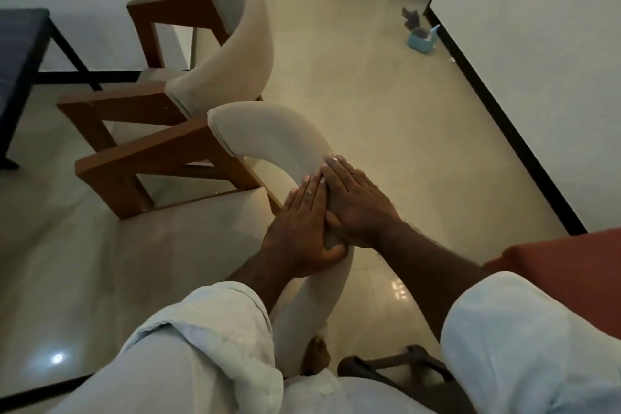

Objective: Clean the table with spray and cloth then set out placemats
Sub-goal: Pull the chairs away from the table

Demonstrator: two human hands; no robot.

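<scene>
- A dark table (20, 44) with black legs stands at the floor's far left edge, against the white wall
- 2 wooden chairs with beige padding stand right of it: the far chair (208, 54) next to the table, the near chair (161, 158) just in front of that one, their frames almost touching
- The left hand (302, 222) lies on the near chair's curved backrest (268, 134), fingers straight along the padding, thumb hooked round its rim, gripping it
- The right hand (361, 200) rests flat on the same backrest, fingers straight, overlapping the left fingertips, holding nothing
- A blue tub (421, 42) sits on the floor by the right wall's black skirting, its contents too small to tell
- A red surface (571, 265) shows at the right edge; I cannot tell what it is
</scene>
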